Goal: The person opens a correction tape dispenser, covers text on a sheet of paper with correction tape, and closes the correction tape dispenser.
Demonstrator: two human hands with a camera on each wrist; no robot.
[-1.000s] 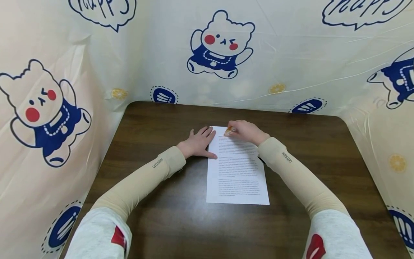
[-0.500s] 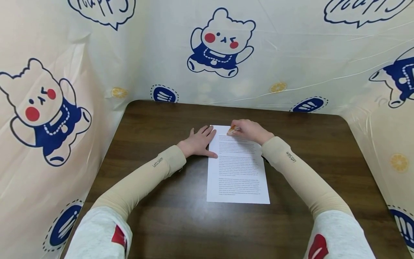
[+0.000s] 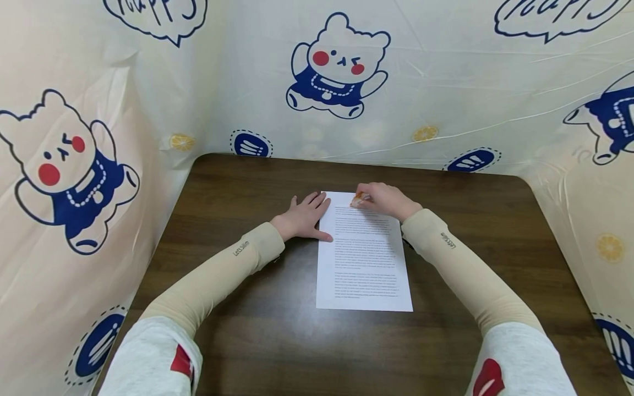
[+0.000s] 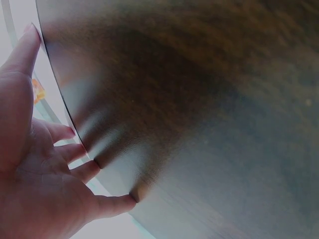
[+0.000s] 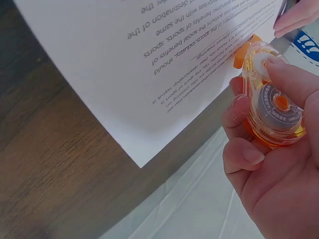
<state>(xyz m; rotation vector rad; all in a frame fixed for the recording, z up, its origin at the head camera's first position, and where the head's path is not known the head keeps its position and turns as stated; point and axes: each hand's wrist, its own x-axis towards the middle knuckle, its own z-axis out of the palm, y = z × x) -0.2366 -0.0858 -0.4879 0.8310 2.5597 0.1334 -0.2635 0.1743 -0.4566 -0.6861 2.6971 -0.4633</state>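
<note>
A printed sheet of paper (image 3: 366, 258) lies on the dark wooden table. My left hand (image 3: 306, 219) rests spread at the sheet's upper left edge, thumb and fingertips along the border; the left wrist view shows its straight fingers (image 4: 113, 205) from below. In my right hand (image 3: 385, 199) is a correction tape dispenser (image 5: 276, 107), clear and orange with a round grey spool inside. Thumb and curled fingers grip its body. Its orange tip (image 5: 244, 54) points at the top lines of print, close over the page near its upper edge.
The brown table (image 3: 238, 341) extends around the sheet on all sides. Behind and beside it hangs a pale curtain (image 3: 446, 82) printed with cartoon bears and orange slices. Cream sleeves cover both forearms.
My right hand has slid a little to the right along the top of the page with the correction tape dispenser. The left hand and the sheet have stayed put.
</note>
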